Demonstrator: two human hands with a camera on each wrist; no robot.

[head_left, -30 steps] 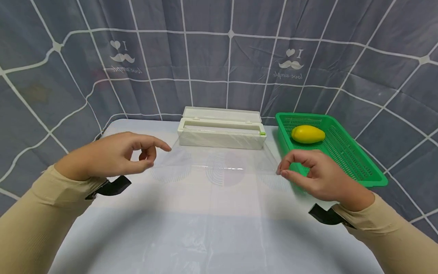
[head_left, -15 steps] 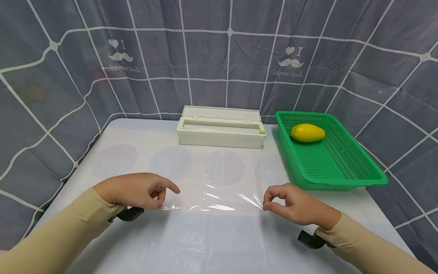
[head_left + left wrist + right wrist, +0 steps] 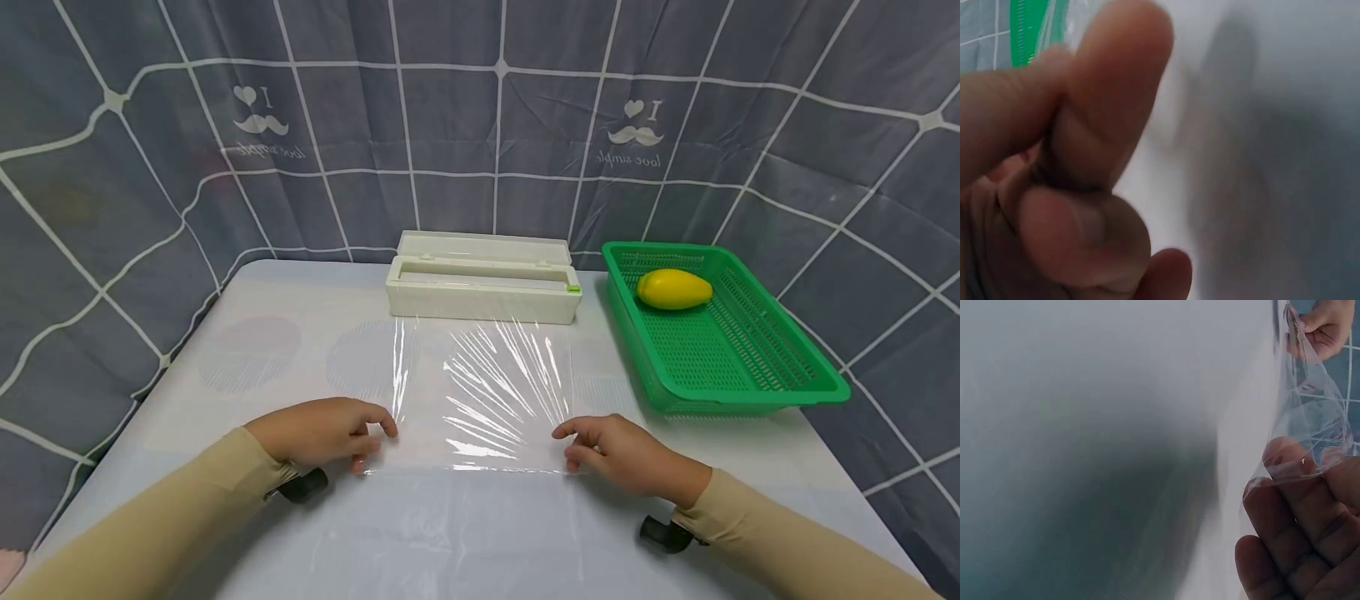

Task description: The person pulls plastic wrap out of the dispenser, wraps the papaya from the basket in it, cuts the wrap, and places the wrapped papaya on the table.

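Note:
A clear sheet of plastic wrap [image 3: 480, 392] stretches toward me from the white wrap dispenser [image 3: 483, 302], whose lid stands raised at the back. My left hand [image 3: 322, 433] holds the near left corner of the wrap between thumb and fingers. At the near right corner, my right hand [image 3: 626, 454] pinches the wrap, its index finger reaching over the sheet. In the right wrist view the film [image 3: 1313, 419] runs between both hands and drapes over the right fingertips [image 3: 1285, 456]. The left wrist view shows the left fingers close up, hiding most of the film.
A green plastic basket [image 3: 750, 396] stands at the right of the white-covered table [image 3: 247, 292], with a yellow mango-shaped fruit [image 3: 673, 289] inside. A grey checked curtain [image 3: 450, 125] hangs behind and on both sides.
Both hands have drawn the wrap from beside the dispenser toward me and lowered it. It now lies nearly flat over the table, with shiny creases. The dispenser and basket stay put.

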